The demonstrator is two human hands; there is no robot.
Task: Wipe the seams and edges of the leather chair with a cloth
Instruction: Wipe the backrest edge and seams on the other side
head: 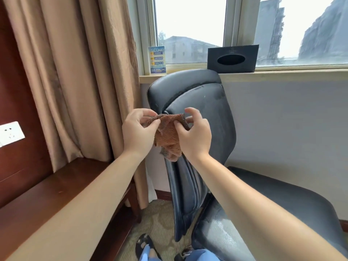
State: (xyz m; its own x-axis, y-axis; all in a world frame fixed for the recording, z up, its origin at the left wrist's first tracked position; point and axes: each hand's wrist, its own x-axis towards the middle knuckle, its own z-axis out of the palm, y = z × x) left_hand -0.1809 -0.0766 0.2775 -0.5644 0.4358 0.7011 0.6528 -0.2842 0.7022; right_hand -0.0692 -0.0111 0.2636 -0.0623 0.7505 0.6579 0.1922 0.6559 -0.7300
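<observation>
A dark blue-grey leather chair (205, 98) stands before the window, its backrest upright and its seat (282, 200) low on the right. In front of the backrest's left edge hangs a brown cloth (168, 136), held up in the air by both hands. My left hand (138, 131) pinches the cloth's upper left corner between thumb and fingers. My right hand (194, 131) grips its upper right part, index finger raised. The cloth's lower part droops between my wrists and hides a stretch of the chair's side seam.
A dark wooden desk (56, 189) runs along the left, with a wall socket (10, 132) above it. Beige curtains (79, 72) hang beside the chair. On the window sill (282, 73) stand a black tissue box (232, 58) and a small blue card (157, 60). Carpet and my shoes lie below.
</observation>
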